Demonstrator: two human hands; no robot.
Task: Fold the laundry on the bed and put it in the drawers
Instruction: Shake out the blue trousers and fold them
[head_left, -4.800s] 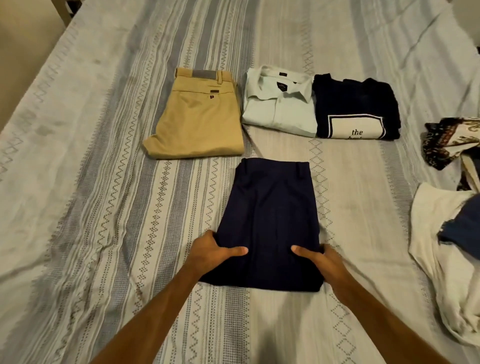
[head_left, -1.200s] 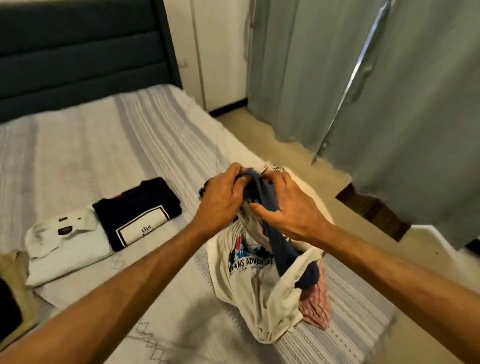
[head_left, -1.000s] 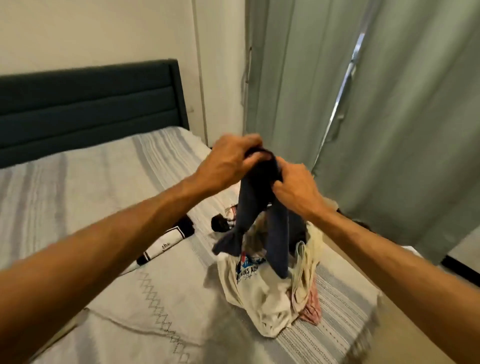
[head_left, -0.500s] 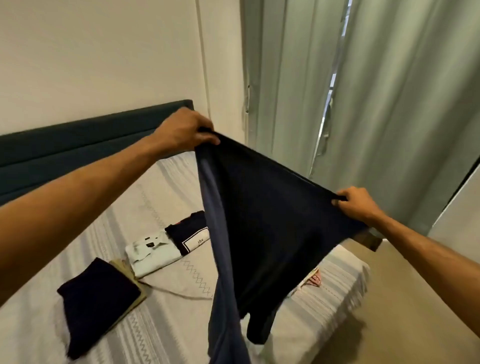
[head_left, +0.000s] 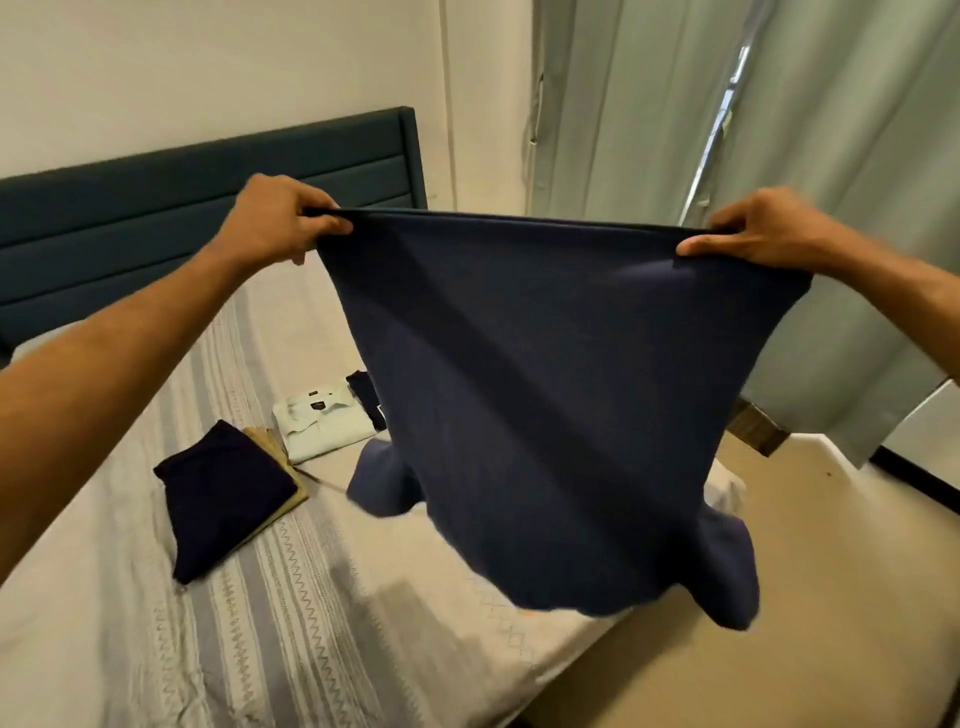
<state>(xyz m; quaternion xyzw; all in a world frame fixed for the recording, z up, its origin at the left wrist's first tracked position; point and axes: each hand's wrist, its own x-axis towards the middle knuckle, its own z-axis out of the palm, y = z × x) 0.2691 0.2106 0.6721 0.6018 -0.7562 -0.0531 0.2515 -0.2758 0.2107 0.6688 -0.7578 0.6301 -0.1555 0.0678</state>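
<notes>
While held taut, navy shirt (head_left: 545, 389) | hem up, sleeves down

Both arms outstretched, left hand (head_left: 283, 221) and right hand (head_left: 763, 234) raised apart, each grip pinched closed

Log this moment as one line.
left hand grips navy cotton T-shirt | right hand grips it | spread above striped bed

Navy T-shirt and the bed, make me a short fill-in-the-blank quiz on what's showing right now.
1. The navy T-shirt is held up by ____ hands.
2. The folded navy trousers lie on top of the ____ trousers.
3. Beside them lies a folded ____ shirt.

Missing words: both; khaki; white
</notes>
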